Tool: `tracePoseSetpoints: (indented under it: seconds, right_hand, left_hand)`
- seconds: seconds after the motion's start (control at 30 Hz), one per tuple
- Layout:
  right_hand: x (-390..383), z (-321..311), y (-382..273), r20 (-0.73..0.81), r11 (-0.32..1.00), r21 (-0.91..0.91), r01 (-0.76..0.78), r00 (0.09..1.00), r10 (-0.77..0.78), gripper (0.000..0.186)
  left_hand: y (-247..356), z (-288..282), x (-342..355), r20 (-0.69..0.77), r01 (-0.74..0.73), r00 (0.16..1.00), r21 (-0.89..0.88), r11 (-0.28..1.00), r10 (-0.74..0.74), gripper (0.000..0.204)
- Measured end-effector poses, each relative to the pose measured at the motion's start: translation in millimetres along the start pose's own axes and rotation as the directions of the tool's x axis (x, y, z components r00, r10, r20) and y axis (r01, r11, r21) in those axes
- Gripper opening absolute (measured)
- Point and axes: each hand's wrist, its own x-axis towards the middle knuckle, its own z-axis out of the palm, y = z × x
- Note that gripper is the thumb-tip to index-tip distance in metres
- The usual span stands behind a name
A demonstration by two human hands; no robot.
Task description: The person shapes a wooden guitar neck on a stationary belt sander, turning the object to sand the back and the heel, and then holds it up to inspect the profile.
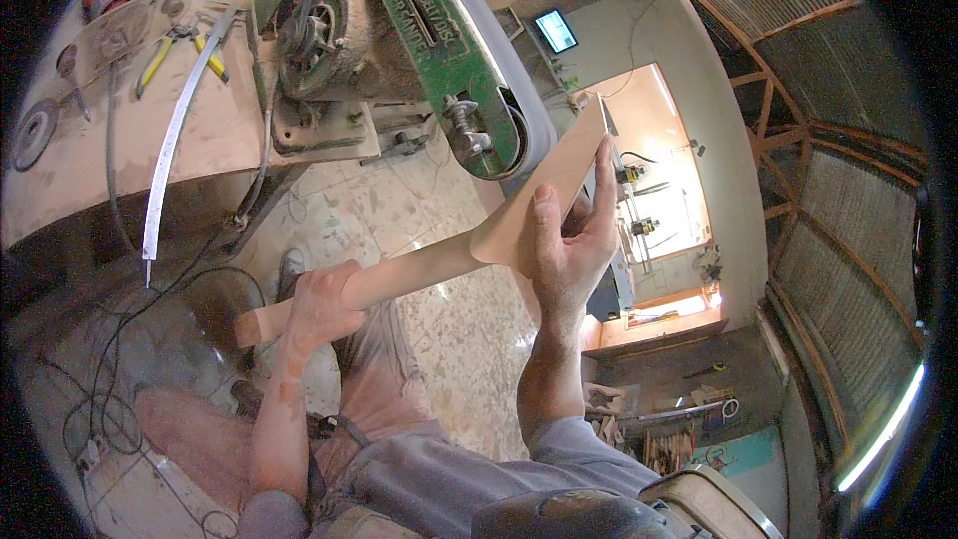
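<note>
Pale wood paddle (439, 252), outline apparently shaped | my left hand (324, 301) closed round its shaft (414, 269), right hand (579, 255) clasping its blade (514, 228) | belt sander (429, 50) near, contact unclear | remaining smoothing: cannot tell

In front of the green, elongated metal belt sander (414, 35), whose paint is looking dusty and worn, the long, pale-brown wooden paddle-shaped piece (499, 235) is showing a smooth, matt face; below the sander, the pale, stained tiled floor (479, 349) is shining glossily.
</note>
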Motion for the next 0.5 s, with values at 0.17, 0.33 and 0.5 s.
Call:
tracePoseSetpoints:
  seconds: [0.17, 0.33, 0.5]
  right_hand:
    - [-19, 2, -3, 0.043, 1.000, -0.008, -0.009, 0.999, 0.009, 0.079]
    - [-36, 6, -1, 0.054, 1.000, 0.017, 0.011, 0.998, -0.012, 0.078]
    - [-54, 7, -2, 0.105, 0.999, 0.025, -0.024, 0.994, 0.021, 0.076]
  left_hand:
    - [-12, 6, -12, -0.011, 0.026, 1.000, -0.011, 1.000, -0.026, 0.025]
    - [-24, 14, -25, -0.020, 0.043, 0.999, -0.009, 0.999, -0.043, 0.026]
    - [-37, 23, -39, -0.029, 0.068, 0.997, 0.000, 0.998, -0.068, 0.026]
